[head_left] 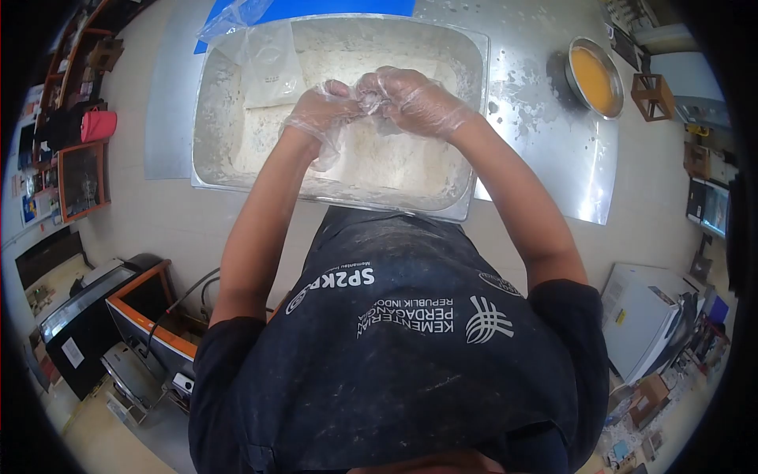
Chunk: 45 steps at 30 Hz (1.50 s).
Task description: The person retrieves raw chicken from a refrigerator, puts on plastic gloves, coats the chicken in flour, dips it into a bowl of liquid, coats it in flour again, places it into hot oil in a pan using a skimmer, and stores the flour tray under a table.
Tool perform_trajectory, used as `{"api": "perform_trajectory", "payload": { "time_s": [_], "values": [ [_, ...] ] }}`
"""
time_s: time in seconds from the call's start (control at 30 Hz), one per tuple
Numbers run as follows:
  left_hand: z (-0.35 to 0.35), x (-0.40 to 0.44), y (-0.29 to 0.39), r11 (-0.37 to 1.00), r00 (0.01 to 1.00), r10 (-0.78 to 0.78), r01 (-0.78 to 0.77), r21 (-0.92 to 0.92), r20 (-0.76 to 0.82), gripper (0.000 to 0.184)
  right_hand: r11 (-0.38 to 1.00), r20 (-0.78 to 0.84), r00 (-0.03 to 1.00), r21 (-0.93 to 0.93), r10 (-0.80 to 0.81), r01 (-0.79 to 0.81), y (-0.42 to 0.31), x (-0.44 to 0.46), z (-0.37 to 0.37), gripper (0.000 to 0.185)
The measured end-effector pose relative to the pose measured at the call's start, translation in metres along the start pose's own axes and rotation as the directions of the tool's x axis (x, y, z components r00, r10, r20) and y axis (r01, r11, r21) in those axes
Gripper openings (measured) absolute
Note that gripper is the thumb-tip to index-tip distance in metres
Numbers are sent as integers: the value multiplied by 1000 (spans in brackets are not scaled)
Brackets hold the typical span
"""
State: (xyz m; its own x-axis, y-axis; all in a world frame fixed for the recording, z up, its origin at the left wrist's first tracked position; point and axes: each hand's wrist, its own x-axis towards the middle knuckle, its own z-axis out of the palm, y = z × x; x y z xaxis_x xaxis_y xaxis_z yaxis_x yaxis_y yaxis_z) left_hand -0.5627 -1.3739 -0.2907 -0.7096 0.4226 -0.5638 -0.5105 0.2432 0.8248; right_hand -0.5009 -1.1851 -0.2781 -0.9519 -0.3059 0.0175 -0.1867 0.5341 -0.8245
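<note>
A large metal tray [483, 79] with whitish powder or residue inside lies on the steel table. Over its middle, my left hand [325, 110] and my right hand [410, 101] meet, both in clear plastic gloves. Their fingers are closed together around a small bunched piece of clear plastic [371, 103]; whether it is part of a glove or a bag is too unclear to tell. Inside the tray at the upper left lies a clear plastic bag [272, 67], on top of a pale flat piece.
A steel bowl of orange-yellow liquid [596, 81] stands on the steel table [525, 142] at the right. Behind the tray is a blue sheet [347, 8]. A small wooden frame [652, 98] sits beyond the bowl.
</note>
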Motion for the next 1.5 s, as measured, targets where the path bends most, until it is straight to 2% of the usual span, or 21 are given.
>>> {"api": "perform_trajectory", "payload": {
  "time_s": [0.1, 0.23, 0.3, 0.33, 0.43, 0.5, 0.57, 0.6, 0.63, 0.7, 0.8, 0.9, 0.93, 0.97, 1.03, 1.13, 1.17, 1.2, 1.27, 1.3, 1.5],
  "values": [
    [-3, 7, 4, 999, 999, -41, 42, -32, 16, 23, 983, 85, 992, -169, 89, -74, -20, 6, -13, 20],
    [-8, 29, 1, 995, 993, -84, 88, -45, 85, 37, 978, -30, 998, -204, 47, -52, -10, 6, -13, 18],
    [-3, 15, 29, 924, 991, 58, -99, 370, 119, 46, 978, -136, 991, -206, -2, -26, -4, 3, -15, 15],
    [-2, 9, 42, 813, 980, 125, -190, 550, 154, 51, 993, -188, 977, -42, 97, -107, -7, 1, -19, 13],
    [-38, 14, 54, 961, 970, 235, -223, 164, -57, 50, 913, -255, 911, 338, 324, -230, -28, -5, -35, 11],
    [-39, 16, 61, 745, 920, 391, -300, 596, -26, 44, 880, -268, 894, 417, 358, -227, -39, -8, -43, 12],
    [-8, 14, 58, 388, 883, 459, -298, 872, 98, 41, 900, -356, 899, -253, 254, -355, -53, 13, 1, 12],
    [14, 16, 42, 306, 731, 618, -564, 767, 290, 39, 732, -373, 911, -569, 175, -374, -53, 26, 21, 13],
    [20, 20, 43, 210, 805, 545, -401, 892, 234, 39, 797, -397, 872, -406, 287, -448, -38, 32, 36, 12],
    [10, 21, 49, 180, 835, 511, -338, 924, 205, 44, 763, -371, 924, -570, 93, -306, -33, 13, 29, 11],
    [-18, 5, 50, 244, 853, 518, -223, 944, 67, 50, 802, -336, 778, -98, 531, -590, -41, 3, -18, 13],
    [-3, 1, 37, 227, 902, 432, -130, 965, 20, 55, 861, -488, 843, -303, 229, -409, -49, -1, -23, 11],
    [11, -4, 32, 207, 877, 472, -209, 956, 90, 51, 653, -427, 892, -719, -147, -236, -33, 2, -3, 9],
    [29, -11, 38, 222, 893, 420, -275, 935, 163, 51, 778, -503, 856, -584, -122, -232, -54, 8, 18, 8],
    [34, -5, 27, 327, 892, 399, -357, 875, 215, 56, 780, -265, 963, -594, 44, -199, -56, 10, 10, 8],
    [36, -12, 25, 249, 826, 563, -215, 944, 40, 65, 871, -332, 930, -397, 159, -291, -46, -10, -36, 9],
    [36, -17, 34, 284, 885, 464, -101, 954, -45, 74, 917, -421, 900, -304, 114, -258, -27, -19, -55, 11],
    [25, -10, 22, 361, 848, 524, -142, 922, -75, 75, 956, -506, 859, -206, 79, -210, 4, -30, -75, 13],
    [19, -12, 20, 355, 858, 493, -44, 934, -147, 76, 868, -596, 801, -426, -56, -257, 24, -65, -130, 16],
    [21, -17, 21, 415, 855, 482, -31, 909, -191, 76, 644, -566, 808, -681, -161, -348, 21, -85, -165, 17],
    [24, -43, 9, 620, 792, 452, 53, 783, -411, 74, 501, -713, 571, -348, 407, -792, 108, -154, -296, 32]
  ]
}}
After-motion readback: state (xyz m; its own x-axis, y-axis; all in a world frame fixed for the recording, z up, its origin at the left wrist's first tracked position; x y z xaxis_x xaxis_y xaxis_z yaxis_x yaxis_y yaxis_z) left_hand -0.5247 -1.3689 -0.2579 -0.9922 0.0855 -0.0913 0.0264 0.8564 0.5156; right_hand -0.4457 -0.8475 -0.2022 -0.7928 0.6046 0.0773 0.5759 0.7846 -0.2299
